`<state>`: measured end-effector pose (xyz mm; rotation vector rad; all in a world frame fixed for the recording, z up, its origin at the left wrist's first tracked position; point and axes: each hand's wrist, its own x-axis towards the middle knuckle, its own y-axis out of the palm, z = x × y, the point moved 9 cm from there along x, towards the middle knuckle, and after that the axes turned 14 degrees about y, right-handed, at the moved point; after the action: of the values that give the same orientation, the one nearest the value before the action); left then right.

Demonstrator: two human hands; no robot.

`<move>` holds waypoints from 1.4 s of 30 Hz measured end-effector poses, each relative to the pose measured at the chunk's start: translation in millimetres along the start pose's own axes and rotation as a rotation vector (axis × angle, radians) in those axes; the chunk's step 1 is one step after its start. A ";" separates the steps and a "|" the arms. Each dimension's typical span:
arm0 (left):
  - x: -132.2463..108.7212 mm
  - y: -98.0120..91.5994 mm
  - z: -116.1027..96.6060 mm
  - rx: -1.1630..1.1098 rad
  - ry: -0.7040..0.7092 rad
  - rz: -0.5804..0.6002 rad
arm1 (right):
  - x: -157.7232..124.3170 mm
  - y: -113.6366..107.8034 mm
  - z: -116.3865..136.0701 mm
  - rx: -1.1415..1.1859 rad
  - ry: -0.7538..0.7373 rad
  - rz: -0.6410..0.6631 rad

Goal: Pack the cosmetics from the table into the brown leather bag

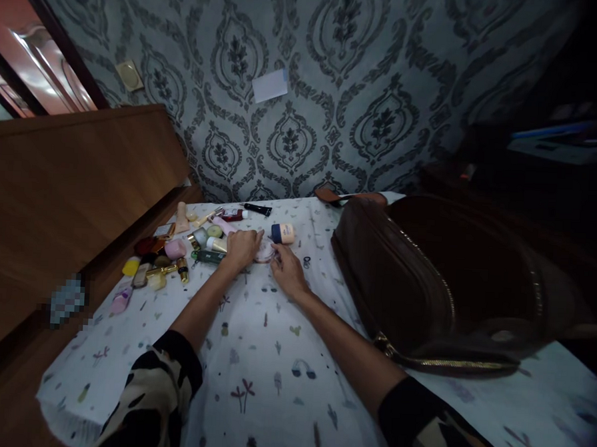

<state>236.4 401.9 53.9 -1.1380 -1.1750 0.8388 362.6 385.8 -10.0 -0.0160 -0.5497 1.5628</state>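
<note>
both hands meet on a round, pale pink compact (265, 252) lying flat on the white printed sheet (251, 354), just right of a heap of small cosmetics (171, 257). the left hand (241, 247) curls over its left rim and the right hand (286, 271) sets fingertips on its right rim. whether either grip is truly clamped is too small to tell. it reads as a two-handed hold. opening the smooth hard shell would call for one hand steadying it. a glossy brown leather bag (416, 276) gapes at right.
</note>
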 end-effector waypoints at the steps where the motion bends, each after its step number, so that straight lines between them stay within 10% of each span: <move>1: -2.1 -1.4 -1.7 -0.008 0.003 -0.015 | 0.0 -0.5 0.5 0.002 0.005 0.000; 19: -58.0 -10.8 -29.7 -0.491 0.179 -0.176 | 2.8 -7.3 -2.6 0.101 0.103 0.031; 30: -95.8 8.7 8.0 -1.046 -0.182 -0.260 | 0.9 3.1 4.9 0.243 0.183 0.165; 42: -128.7 8.6 -17.7 -1.211 -0.067 -0.251 | -50.3 -13.0 13.2 0.379 0.346 0.233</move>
<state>225.9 279.0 12.3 -1.8431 -1.9049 -0.1335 374.6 333.5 -10.0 -0.0633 0.0260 1.8220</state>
